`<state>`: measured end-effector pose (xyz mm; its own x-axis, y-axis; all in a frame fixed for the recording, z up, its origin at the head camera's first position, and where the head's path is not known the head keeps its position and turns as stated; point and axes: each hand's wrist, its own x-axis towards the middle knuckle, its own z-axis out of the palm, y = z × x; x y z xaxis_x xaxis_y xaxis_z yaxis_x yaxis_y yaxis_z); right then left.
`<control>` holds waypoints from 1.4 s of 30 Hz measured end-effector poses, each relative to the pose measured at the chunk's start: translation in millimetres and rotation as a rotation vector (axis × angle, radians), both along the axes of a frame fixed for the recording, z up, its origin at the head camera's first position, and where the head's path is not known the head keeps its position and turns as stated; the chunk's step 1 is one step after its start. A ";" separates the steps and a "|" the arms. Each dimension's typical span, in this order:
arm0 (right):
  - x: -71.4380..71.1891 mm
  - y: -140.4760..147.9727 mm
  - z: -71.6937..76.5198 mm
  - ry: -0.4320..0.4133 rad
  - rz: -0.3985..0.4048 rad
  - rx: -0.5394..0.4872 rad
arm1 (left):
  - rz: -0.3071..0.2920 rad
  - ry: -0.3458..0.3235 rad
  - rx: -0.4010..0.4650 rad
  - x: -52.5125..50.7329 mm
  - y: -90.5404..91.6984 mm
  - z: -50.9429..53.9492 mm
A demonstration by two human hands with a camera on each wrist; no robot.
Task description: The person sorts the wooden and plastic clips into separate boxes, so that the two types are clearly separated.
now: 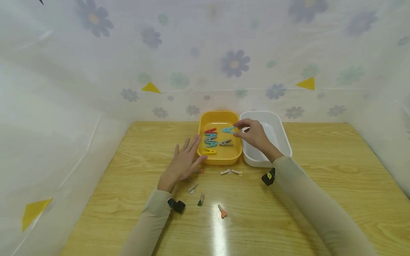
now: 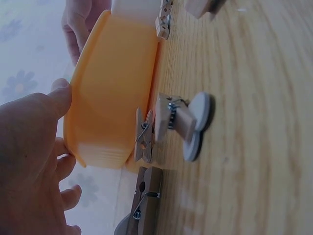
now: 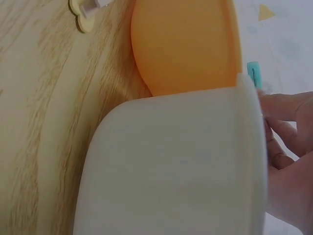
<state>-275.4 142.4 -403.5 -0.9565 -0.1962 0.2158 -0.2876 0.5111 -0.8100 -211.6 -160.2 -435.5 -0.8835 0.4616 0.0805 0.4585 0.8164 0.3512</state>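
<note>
My right hand [image 1: 254, 136] pinches a light blue clothespin [image 1: 229, 130] between thumb and fingers, over the right side of the yellow tray [image 1: 221, 160]. In the right wrist view only the tip of that clothespin [image 3: 254, 73] shows beyond the rim. Inside the tray lie a red clothespin [image 1: 210, 130], a yellow clothespin [image 1: 209, 151], a grey clothespin [image 1: 226, 143] and several blue and grey ones in a column. My left hand [image 1: 182, 164] has its fingers spread and touches the tray's left rim.
Against the yellow tray's right side stands a white tray [image 1: 288, 145]. Small wooden clothespins with decorations lie in front, among them one with an orange heart [image 1: 222, 213], a dark green one [image 1: 201, 200] and a pair [image 1: 226, 171] near the tray. A flower-patterned curtain [image 1: 205, 64] hangs behind the table.
</note>
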 end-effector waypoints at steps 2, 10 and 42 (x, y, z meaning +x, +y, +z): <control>-2.9 -1.0 -1.8 -0.012 -0.001 -0.008 | -0.002 0.001 0.004 0.6 0.3 0.4; -6.6 -1.1 -7.3 -0.037 -0.020 -0.010 | -0.007 -0.002 0.004 2.3 3.9 0.1; -20.5 -9.5 -14.7 -0.049 -0.042 0.163 | -0.014 -0.010 0.003 6.5 6.7 2.0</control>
